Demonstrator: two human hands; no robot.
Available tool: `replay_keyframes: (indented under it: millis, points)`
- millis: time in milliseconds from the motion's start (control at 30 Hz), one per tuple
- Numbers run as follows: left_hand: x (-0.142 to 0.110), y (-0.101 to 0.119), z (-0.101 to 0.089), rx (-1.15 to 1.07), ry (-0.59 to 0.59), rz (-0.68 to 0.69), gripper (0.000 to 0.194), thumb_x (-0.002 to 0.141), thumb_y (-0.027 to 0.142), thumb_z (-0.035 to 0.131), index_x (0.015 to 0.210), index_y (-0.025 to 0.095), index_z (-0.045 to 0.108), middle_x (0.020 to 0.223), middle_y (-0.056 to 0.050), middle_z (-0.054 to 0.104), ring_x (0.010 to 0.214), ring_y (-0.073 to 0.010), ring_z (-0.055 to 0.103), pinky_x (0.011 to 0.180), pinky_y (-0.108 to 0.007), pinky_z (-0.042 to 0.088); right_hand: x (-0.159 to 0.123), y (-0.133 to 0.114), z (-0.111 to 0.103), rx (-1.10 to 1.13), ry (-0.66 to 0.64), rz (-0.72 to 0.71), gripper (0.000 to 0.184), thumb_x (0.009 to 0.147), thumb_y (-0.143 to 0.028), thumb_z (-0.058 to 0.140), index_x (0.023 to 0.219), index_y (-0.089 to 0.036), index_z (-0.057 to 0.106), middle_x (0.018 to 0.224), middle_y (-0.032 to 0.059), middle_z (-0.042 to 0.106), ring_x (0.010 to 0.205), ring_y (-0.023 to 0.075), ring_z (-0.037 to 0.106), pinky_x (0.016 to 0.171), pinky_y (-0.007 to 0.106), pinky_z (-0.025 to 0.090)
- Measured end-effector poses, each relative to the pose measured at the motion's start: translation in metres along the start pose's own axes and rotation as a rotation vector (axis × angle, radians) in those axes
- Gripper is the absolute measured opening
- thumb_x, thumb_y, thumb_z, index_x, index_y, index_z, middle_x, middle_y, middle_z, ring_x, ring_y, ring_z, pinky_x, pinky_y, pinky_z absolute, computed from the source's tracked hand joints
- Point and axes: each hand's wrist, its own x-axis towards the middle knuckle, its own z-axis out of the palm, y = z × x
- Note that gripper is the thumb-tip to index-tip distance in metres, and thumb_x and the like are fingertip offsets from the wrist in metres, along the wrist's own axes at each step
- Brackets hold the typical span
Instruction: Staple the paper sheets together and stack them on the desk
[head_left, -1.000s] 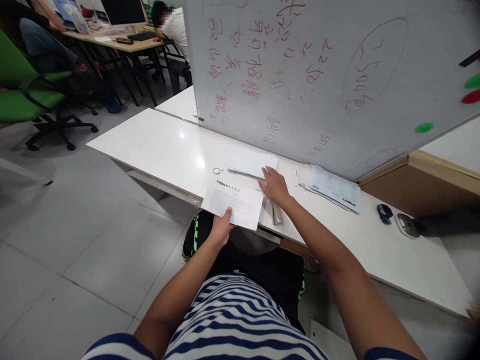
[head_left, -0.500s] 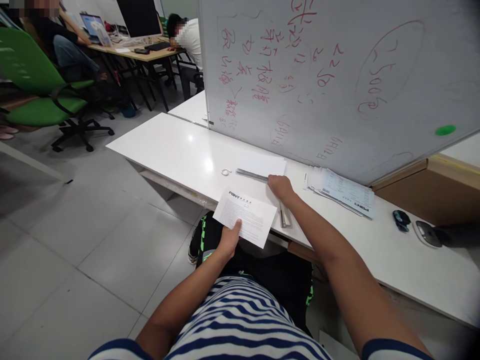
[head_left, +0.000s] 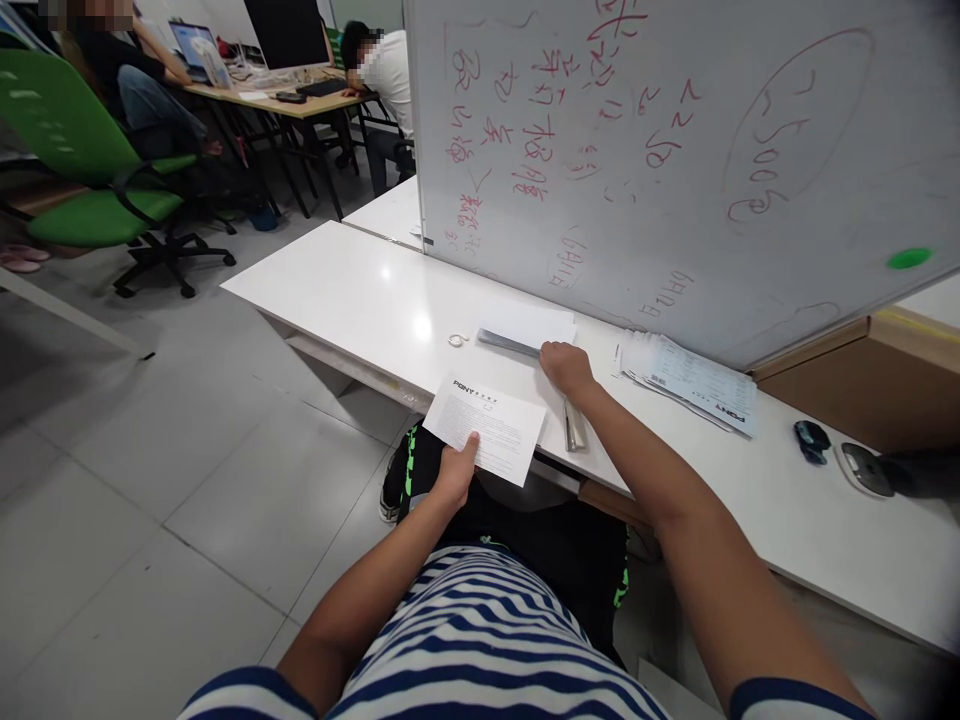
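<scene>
My left hand (head_left: 456,475) holds a printed white sheet of paper (head_left: 495,435), headed PONY, with the thumb on top near its lower edge. The sheet is tilted above my lap at the desk's front edge. Over the desk, my right hand (head_left: 566,370) is closed on the near end of a long grey strip (head_left: 506,342), which looks like a metal ruler. White paper (head_left: 536,325) lies just behind this strip. Below my right wrist is a slim silver and beige object (head_left: 574,430), partly hidden, whose kind I cannot make out. A small white ring-shaped item (head_left: 457,340) lies left of the strip.
On the white desk (head_left: 337,285), a stack of printed sheets (head_left: 690,380) lies right of my hand. Beyond are a dark small object (head_left: 811,440), a mouse-like device (head_left: 862,468) and a cardboard box (head_left: 862,380). A whiteboard (head_left: 660,120) stands behind. Two people sit at the back left.
The camera view has shifted slightly, moving the desk a little to the right in the picture. The grey strip looks a bit wider and more tilted. Both hands keep their holds.
</scene>
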Motion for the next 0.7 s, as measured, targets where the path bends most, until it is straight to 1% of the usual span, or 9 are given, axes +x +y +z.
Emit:
replay_keyframes:
  millis: [100, 167, 233, 300, 400, 467, 533, 600, 700]
  points:
    - [0.0, -0.002, 0.0, 0.005, -0.021, 0.008, 0.04, 0.088, 0.027, 0.068, 0.124, 0.012, 0.061, 0.128, -0.017, 0.064, 0.107, -0.0278, 0.068, 0.083, -0.039, 0.06, -0.001, -0.001, -0.005, 0.026, -0.009, 0.022, 0.032, 0.097, -0.019, 0.034, 0.099, -0.01, 0.064, 0.09, 0.0156, 0.068, 0.081, 0.0238, 0.059, 0.057, 0.029, 0.026]
    - [-0.001, -0.001, 0.002, 0.005, -0.022, 0.0, 0.039, 0.088, 0.028, 0.068, 0.123, 0.011, 0.062, 0.128, -0.017, 0.065, 0.105, -0.0282, 0.068, 0.083, -0.041, 0.06, -0.002, -0.001, -0.008, 0.047, -0.027, 0.027, 0.03, 0.099, -0.025, 0.036, 0.099, -0.013, 0.064, 0.09, 0.0128, 0.069, 0.078, 0.022, 0.06, 0.057, 0.028, 0.028]
    - [-0.001, 0.0, 0.004, -0.012, -0.02, -0.004, 0.039, 0.088, 0.026, 0.068, 0.123, 0.011, 0.062, 0.128, -0.018, 0.064, 0.107, -0.0283, 0.067, 0.085, -0.041, 0.059, -0.002, 0.0, -0.01, 0.065, -0.043, 0.039, 0.029, 0.099, -0.027, 0.037, 0.101, -0.015, 0.063, 0.088, 0.0109, 0.07, 0.074, 0.0208, 0.06, 0.057, 0.028, 0.03]
    - [-0.001, 0.001, 0.006, -0.032, -0.028, 0.002, 0.039, 0.088, 0.025, 0.068, 0.123, 0.01, 0.062, 0.129, -0.018, 0.063, 0.11, -0.0283, 0.066, 0.088, -0.041, 0.058, -0.003, 0.002, -0.011, 0.075, -0.045, 0.062, 0.03, 0.1, -0.024, 0.035, 0.107, -0.014, 0.062, 0.089, 0.0114, 0.07, 0.074, 0.0209, 0.061, 0.058, 0.028, 0.031]
    - [0.0, 0.003, 0.008, -0.038, -0.056, 0.012, 0.042, 0.088, 0.026, 0.069, 0.126, 0.011, 0.061, 0.131, -0.018, 0.063, 0.11, -0.0286, 0.066, 0.089, -0.042, 0.058, -0.003, 0.004, -0.012, 0.077, -0.025, 0.083, 0.034, 0.099, -0.017, 0.031, 0.12, -0.013, 0.057, 0.099, 0.0136, 0.069, 0.083, 0.0225, 0.062, 0.061, 0.029, 0.034]
    - [0.0, 0.005, 0.01, -0.038, -0.065, 0.009, 0.043, 0.088, 0.026, 0.068, 0.128, 0.011, 0.06, 0.132, -0.018, 0.062, 0.11, -0.0288, 0.066, 0.088, -0.041, 0.058, -0.004, 0.005, -0.012, 0.07, -0.006, 0.075, 0.036, 0.097, -0.013, 0.032, 0.123, -0.013, 0.056, 0.104, 0.0143, 0.068, 0.09, 0.0235, 0.061, 0.062, 0.029, 0.034]
    - [-0.002, 0.007, 0.013, -0.043, -0.06, 0.005, 0.042, 0.089, 0.024, 0.066, 0.128, 0.009, 0.059, 0.133, -0.018, 0.061, 0.111, -0.0287, 0.066, 0.089, -0.041, 0.058, -0.004, 0.005, -0.011, 0.06, 0.008, 0.061, 0.035, 0.097, -0.012, 0.032, 0.118, -0.013, 0.059, 0.104, 0.0143, 0.066, 0.09, 0.0236, 0.06, 0.062, 0.029, 0.034]
    - [-0.003, 0.009, 0.016, -0.043, -0.056, -0.001, 0.041, 0.091, 0.022, 0.063, 0.129, 0.008, 0.058, 0.133, -0.018, 0.061, 0.111, -0.0289, 0.066, 0.089, -0.041, 0.058, -0.005, 0.004, -0.009, 0.055, 0.017, 0.045, 0.033, 0.097, -0.012, 0.032, 0.111, -0.012, 0.062, 0.105, 0.0143, 0.065, 0.087, 0.0223, 0.06, 0.061, 0.029, 0.032]
    - [-0.005, 0.011, 0.02, -0.052, -0.05, -0.005, 0.04, 0.091, 0.02, 0.062, 0.129, 0.007, 0.058, 0.132, -0.019, 0.061, 0.111, -0.0285, 0.066, 0.092, -0.042, 0.057, -0.005, 0.002, -0.006, 0.056, 0.032, 0.028, 0.033, 0.099, -0.015, 0.031, 0.106, -0.01, 0.062, 0.104, 0.0157, 0.063, 0.084, 0.0211, 0.058, 0.059, 0.029, 0.03]
